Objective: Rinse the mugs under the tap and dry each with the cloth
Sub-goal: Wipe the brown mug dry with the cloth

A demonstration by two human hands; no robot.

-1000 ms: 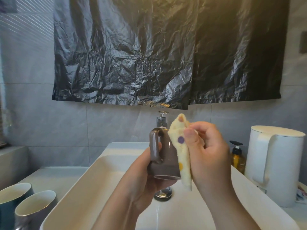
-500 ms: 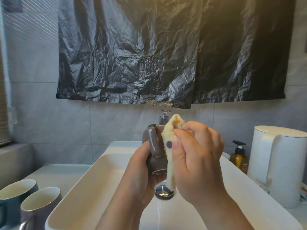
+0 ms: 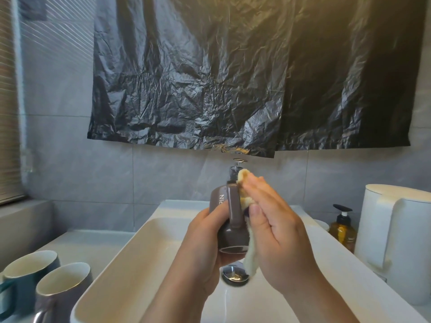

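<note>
A glossy grey-brown ceramic mug (image 3: 231, 236) is held in the air over the middle of the white rectangular basin (image 3: 121, 271), its long axis close to upright and its loop handle turned toward the camera, running top to bottom. White lettering runs down its left side. An oval end faces down at the basin, but whether that is the mouth or the base cannot be told. The left hand (image 3: 205, 241) grips the mug from the left and below, fingers curled round the body. The right hand (image 3: 277, 231) holds a pale yellow fleecy cloth (image 3: 250, 255) pinched against the mug's right side, thumb on the near face and long fingers, blurred, up at the top; the cloth's tail hangs below the palm. Directly behind the mug, mostly hidden by it, stands the chrome tap (image 3: 238, 165) at the basin's back edge, and under the hands sits the chrome drain plug (image 3: 235, 273). At the counter's left front corner stand two upright mugs, a teal mug (image 3: 25, 283) and a grey gold-rimmed mug (image 3: 58, 297), just beside each other. Near the counter's right edge are an amber pump bottle (image 3: 342, 231) and a white kettle (image 3: 396, 241). A crinkled black plastic sheet (image 3: 210, 78) hangs on the grey tiled wall (image 3: 163, 180), with a slatted blind (image 3: 9, 101) at the left.
</note>
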